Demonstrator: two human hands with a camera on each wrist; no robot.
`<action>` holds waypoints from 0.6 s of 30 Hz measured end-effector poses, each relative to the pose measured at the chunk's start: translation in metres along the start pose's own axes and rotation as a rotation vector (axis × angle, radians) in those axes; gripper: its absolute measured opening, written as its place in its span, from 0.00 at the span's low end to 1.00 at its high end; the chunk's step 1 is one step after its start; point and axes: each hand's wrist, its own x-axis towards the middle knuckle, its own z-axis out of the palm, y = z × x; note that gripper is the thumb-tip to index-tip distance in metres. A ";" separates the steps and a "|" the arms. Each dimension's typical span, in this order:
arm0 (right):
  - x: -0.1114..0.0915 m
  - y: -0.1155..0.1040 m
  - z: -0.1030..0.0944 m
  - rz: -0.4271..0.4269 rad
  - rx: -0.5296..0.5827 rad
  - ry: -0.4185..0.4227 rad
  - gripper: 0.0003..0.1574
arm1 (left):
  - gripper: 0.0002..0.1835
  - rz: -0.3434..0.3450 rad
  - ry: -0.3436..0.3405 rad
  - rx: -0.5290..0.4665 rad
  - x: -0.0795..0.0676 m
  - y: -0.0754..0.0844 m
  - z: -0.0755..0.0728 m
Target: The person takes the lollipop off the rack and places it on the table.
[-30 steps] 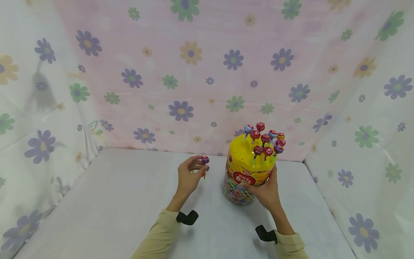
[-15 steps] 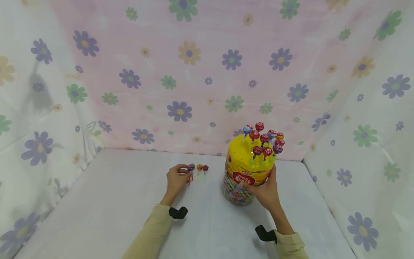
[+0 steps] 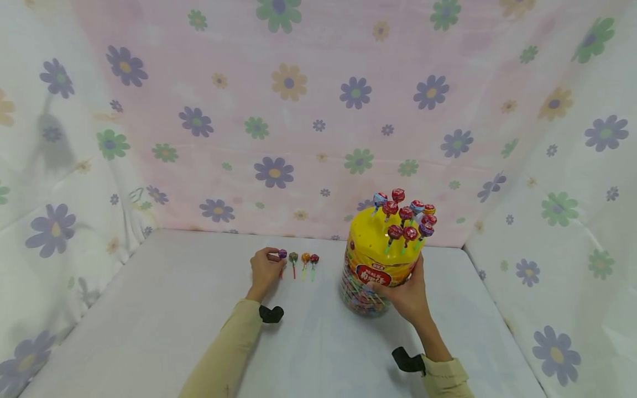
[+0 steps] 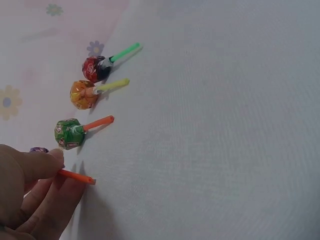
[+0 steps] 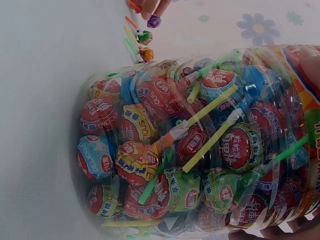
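Observation:
A purple-wrapped lollipop with an orange stick is pinched between thumb and fingers of my left hand, low at the table's far side. Beside it, to the right, lie a green lollipop, an orange lollipop and a red lollipop in a row. My right hand grips the side of a large clear jar packed with wrapped lollipops. The jar has a yellow lid, tilted slightly, with several lollipops standing stick-down in it. In the right wrist view most of the right hand is cut off.
A white cloth covers the table. Flower-printed fabric hangs behind it and on both sides. Black wrist mounts jut from both forearms.
My left hand has carried the purple lollipop leftward and down to the table, left of the row. The green lollipop now shows, uncovered by the hand. The right hand keeps gripping the jar.

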 end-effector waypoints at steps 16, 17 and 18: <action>0.007 0.031 0.002 0.004 -0.021 0.020 0.69 | 0.18 -0.027 -0.066 0.106 0.005 0.000 0.001; 0.008 0.034 0.001 0.002 -0.023 0.022 0.69 | 0.17 -0.025 -0.068 0.107 0.004 0.000 0.001; 0.008 0.036 0.001 0.001 -0.023 0.022 0.69 | 0.17 -0.027 -0.070 0.104 0.004 0.000 0.001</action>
